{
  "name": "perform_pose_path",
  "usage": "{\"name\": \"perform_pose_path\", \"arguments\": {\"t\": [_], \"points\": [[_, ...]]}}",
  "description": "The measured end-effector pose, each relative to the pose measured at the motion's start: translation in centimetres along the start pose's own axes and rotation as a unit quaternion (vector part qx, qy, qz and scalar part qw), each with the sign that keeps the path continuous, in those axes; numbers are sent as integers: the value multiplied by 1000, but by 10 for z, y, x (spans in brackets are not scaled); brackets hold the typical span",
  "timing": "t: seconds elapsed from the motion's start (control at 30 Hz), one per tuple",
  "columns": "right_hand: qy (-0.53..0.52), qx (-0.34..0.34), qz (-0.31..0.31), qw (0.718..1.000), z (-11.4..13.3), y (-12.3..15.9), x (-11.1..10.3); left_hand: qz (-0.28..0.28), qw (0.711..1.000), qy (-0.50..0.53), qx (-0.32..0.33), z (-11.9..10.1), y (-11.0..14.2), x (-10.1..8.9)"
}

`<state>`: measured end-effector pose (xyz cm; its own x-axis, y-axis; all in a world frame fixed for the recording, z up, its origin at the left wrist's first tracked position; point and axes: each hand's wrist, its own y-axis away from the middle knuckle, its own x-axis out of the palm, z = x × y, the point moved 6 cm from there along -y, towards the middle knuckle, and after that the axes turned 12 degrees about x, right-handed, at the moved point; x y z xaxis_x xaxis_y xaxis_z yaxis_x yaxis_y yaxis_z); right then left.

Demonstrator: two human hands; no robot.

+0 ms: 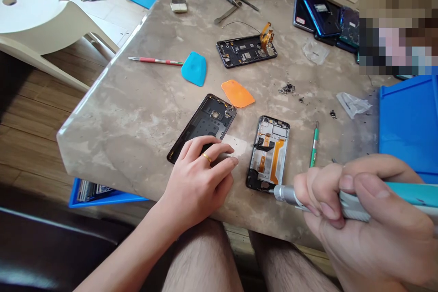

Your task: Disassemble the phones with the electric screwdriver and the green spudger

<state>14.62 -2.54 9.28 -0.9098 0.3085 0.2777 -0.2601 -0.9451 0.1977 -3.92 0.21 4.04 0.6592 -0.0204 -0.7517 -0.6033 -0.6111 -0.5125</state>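
Observation:
My right hand (362,219) is closed around a silver and teal screwdriver (345,200). Its tip rests at the lower edge of an opened phone frame (268,153) with orange flex cables. My left hand (200,178), wearing a gold ring, lies on the marble table (137,100) with fingers curved over a small pale sheet (237,143), next to a black phone back cover (205,125). What the fingertips hold, if anything, is hidden.
An orange pick (237,93), a blue pick (194,68), a red-handled tool (155,60), another stripped phone (246,50), loose screws (287,89), a green screwdriver (314,143) and several phones (325,18) lie about. A blue tray (409,123) stands at the right, a white chair (41,13) at the left.

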Motion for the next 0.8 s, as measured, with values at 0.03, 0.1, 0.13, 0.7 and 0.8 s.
{"name": "perform_pose_path", "arguments": {"t": [0.03, 0.1, 0.13, 0.7, 0.8], "points": [[-3, 4, 4, 1000, -1, -1, 0, 0, 1000, 0, -1, 0, 0, 0], [-8, 12, 10, 1000, -2, -2, -1, 0, 1000, 2, -3, 0, 0, 0], [-7, 15, 11, 1000, -3, -3, -1, 1, 1000, 3, -4, 0, 0, 0], [9, -8, 16, 1000, -1, 1, 2, 0, 1000, 1, -2, 1, 0, 1], [10, -4, 9, 1000, 0, 0, 1, 1, 1000, -1, -1, 1, 0, 1]]}}
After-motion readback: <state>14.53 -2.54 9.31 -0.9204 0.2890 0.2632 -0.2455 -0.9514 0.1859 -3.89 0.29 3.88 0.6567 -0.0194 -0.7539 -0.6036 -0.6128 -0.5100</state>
